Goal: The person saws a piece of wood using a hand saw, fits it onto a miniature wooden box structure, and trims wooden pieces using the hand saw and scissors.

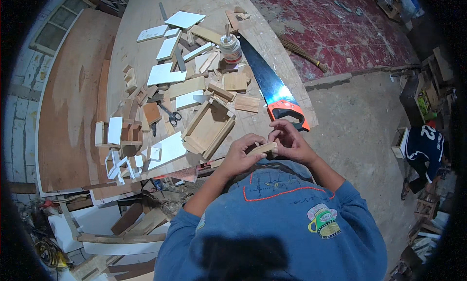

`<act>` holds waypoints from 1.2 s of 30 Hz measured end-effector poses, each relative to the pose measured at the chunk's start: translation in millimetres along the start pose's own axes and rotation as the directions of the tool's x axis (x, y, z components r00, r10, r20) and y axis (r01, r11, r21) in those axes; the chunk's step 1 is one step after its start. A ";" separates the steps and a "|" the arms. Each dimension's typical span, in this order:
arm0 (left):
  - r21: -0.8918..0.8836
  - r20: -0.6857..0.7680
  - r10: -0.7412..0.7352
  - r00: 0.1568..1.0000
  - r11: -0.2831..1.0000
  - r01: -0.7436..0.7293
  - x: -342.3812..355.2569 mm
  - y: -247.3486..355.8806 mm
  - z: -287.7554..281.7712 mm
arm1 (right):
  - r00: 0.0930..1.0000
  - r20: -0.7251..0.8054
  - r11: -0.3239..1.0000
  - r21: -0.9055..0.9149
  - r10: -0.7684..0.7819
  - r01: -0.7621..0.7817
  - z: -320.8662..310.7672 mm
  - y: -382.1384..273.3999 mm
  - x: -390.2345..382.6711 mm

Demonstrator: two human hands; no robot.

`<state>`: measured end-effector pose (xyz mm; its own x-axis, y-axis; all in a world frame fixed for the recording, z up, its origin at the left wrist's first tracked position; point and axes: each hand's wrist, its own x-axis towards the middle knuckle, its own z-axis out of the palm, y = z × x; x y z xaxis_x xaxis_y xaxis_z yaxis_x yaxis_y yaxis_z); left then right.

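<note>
A saw point(263, 72) lies along the right edge of the worktop point(214, 2); beyond it, a broom point(302, 54) rests on the floor point(350, 123), a person point(422, 147) farther right.

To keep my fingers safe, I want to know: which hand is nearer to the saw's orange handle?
Right. The right hand is just below the orange handle in the picture; the left hand is farther, toward its lower left.
</note>
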<state>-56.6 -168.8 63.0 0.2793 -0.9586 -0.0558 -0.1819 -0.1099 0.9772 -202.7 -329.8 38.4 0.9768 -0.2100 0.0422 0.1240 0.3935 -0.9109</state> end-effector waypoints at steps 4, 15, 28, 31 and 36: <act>-0.026 0.028 -0.038 0.999 0.999 0.039 0.4 -6.9 1.0 | 0.999 0.008 0.999 -0.031 0.039 -0.039 -5.4 10.7 -0.9; 0.030 -0.079 -0.190 0.979 0.981 0.193 -1.3 -61.7 2.6 | 0.939 -0.188 0.310 -0.946 -0.289 -0.095 -68.5 40.6 13.8; 0.303 -0.256 -0.092 0.962 0.938 0.170 8.4 -101.3 12.3 | 0.979 -0.193 -0.110 -0.974 -0.059 -0.199 -67.7 79.7 27.8; 0.371 -0.229 -0.064 0.971 0.917 0.148 15.8 -99.0 21.4 | 0.820 -0.343 0.302 -0.928 -0.458 -0.220 -74.7 70.4 16.4; 0.463 -0.135 -0.059 0.989 0.879 0.116 39.8 -102.4 44.1 | 0.684 -0.592 0.748 -0.656 -0.426 -0.102 -74.5 39.5 -43.5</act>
<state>-68.5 -207.2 -48.3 0.4146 -0.9060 -0.0849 -0.5639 -0.3291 0.7575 -253.4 -371.8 -30.0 0.5122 -0.8411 0.1741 -0.1218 -0.2717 -0.9546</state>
